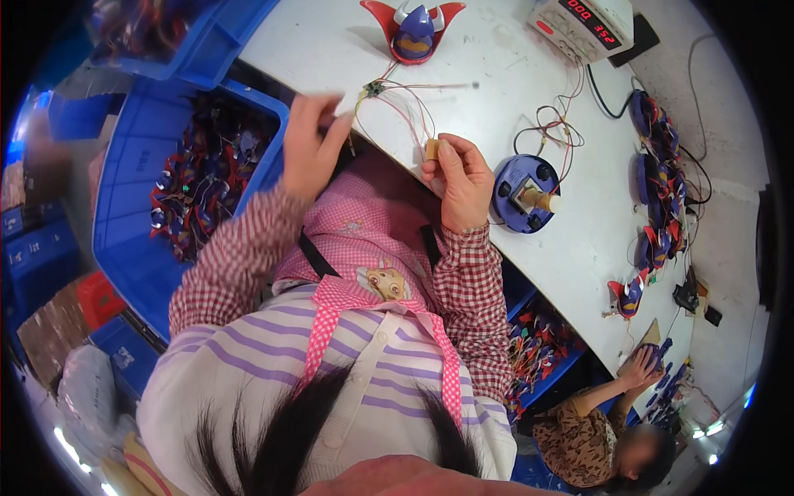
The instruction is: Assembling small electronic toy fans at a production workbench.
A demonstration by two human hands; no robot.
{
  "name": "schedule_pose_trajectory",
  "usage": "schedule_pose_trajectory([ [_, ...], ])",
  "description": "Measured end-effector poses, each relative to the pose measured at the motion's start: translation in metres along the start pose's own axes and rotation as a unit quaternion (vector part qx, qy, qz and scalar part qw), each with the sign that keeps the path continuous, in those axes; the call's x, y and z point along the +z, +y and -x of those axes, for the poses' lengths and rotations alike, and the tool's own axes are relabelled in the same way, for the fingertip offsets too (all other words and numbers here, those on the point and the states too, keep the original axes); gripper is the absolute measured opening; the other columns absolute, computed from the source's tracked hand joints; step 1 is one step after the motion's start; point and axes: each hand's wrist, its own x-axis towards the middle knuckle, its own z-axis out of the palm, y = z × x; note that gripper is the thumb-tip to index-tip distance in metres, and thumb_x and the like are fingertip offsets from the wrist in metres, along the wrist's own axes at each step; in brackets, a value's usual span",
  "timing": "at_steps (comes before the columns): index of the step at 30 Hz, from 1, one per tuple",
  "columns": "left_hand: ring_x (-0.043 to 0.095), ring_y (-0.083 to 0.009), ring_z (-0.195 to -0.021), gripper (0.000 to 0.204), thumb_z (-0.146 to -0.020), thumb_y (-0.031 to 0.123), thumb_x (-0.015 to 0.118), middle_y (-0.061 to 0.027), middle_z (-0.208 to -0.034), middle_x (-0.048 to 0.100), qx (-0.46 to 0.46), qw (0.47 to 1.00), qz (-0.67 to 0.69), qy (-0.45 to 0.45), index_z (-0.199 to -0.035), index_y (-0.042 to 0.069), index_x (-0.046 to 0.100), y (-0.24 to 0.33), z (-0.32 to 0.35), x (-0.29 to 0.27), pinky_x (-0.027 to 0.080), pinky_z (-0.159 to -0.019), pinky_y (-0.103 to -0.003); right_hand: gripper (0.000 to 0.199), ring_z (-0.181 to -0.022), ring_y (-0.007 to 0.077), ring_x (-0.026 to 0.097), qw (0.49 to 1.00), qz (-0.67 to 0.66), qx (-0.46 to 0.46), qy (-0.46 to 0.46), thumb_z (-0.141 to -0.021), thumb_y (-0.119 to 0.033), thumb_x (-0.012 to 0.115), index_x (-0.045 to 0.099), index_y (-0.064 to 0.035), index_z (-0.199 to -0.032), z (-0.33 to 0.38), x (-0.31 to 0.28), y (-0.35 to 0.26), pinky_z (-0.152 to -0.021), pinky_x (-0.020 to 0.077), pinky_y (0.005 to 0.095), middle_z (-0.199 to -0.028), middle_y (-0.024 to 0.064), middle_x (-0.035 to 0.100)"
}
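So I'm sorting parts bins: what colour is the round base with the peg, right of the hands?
Blue, with a tan peg; the round base shows in the head view.

Both forearms raised, left hand (pixel 310 145) blurred with fingers spread, right hand (pixel 460 178) in pinching grip.

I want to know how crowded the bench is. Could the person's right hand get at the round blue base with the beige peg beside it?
Probably yes: the right hand is just left of the blue base, with only bare white table and thin wires between.
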Motion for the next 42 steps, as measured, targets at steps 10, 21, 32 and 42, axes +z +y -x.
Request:
schedule_pose_trajectory([
  [10,0.059,-0.0228,-0.083,0.040,-0.083,0.012,0.060,-0.0155,-0.097,0.056,-0.339,0.927,0.152,-0.047,-0.116,-0.005,0.046,-0.080,0.067,0.042,0.050,-0.074,-0.028,0.022,-0.063,0.0109,0.056,1.000,0.016,-0.013,-0.011,-0.090,-0.012,0.058,0.057,0.0021,-0.106,0.005,0.005,0.003,-0.057,0.0482,0.0187,-0.083,0.0088,0.060],
  [21,0.061,-0.0164,-0.069,0.025,-0.091,0.010,0.052,-0.0134,-0.089,0.061,-0.430,0.768,0.463,-0.105,-0.111,-0.004,0.051,0.009,0.052,0.001,0.051,-0.060,-0.023,0.022,-0.067,0.0122,0.058,0.999,0.019,0.008,-0.049,-0.089,-0.010,0.057,0.056,0.0016,-0.108,0.002,0.000,-0.006,-0.061,0.0503,0.0198,-0.087,0.0096,0.060],
  [32,0.056,-0.0087,-0.053,0.015,-0.090,0.014,0.056,-0.0075,-0.076,0.060,-0.380,0.778,0.459,-0.202,-0.096,0.000,0.055,0.053,0.005,0.007,0.043,-0.041,-0.014,0.021,-0.067,0.0127,0.056,0.997,0.020,0.018,-0.069,-0.089,-0.007,0.057,0.055,0.0011,-0.108,0.010,0.019,-0.012,-0.060,0.0488,0.0204,-0.087,0.0098,0.059],
  [42,0.049,-0.0054,-0.045,0.011,-0.087,0.012,0.060,-0.0035,-0.066,0.056,-0.369,0.813,0.399,-0.208,-0.083,0.002,0.057,0.046,-0.003,0.009,0.036,-0.036,-0.013,0.014,-0.066,0.0120,0.053,0.961,0.220,-0.137,-0.093,-0.087,-0.003,0.058,0.056,0.0009,-0.100,0.016,0.015,-0.012,-0.060,0.0456,0.0201,-0.082,0.0063,0.057],
])
